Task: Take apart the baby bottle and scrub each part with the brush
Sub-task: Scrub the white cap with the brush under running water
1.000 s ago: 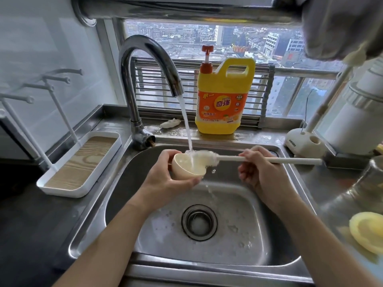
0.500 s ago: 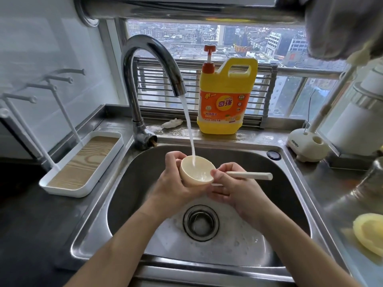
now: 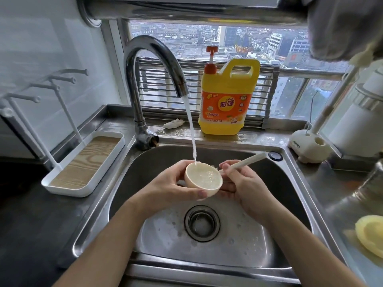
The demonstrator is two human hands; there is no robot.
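My left hand (image 3: pixel 167 184) grips a cream cup-shaped bottle cap (image 3: pixel 202 179), open side up, over the sink (image 3: pixel 128 189). Water from the tap (image 3: pixel 153 59) runs into the cap, which is full and bubbling. My right hand (image 3: pixel 242 185) sits just right of the cap and holds the brush by its white handle (image 3: pixel 246 161), which points up and to the right. The brush head is hidden behind the cap.
A yellow dish-soap jug (image 3: pixel 227 100) stands behind the sink. A white drying rack with a wood-look tray (image 3: pixel 83 164) is on the left counter. A white brush stand (image 3: pixel 308 146) and a yellow bottle part (image 3: pixel 371 235) are on the right. The drain (image 3: pixel 202 222) lies below my hands.
The brush came out of the cap and my right hand drew in close beside it, the handle now tilted upward. The cap has turned more upright and filled with water.
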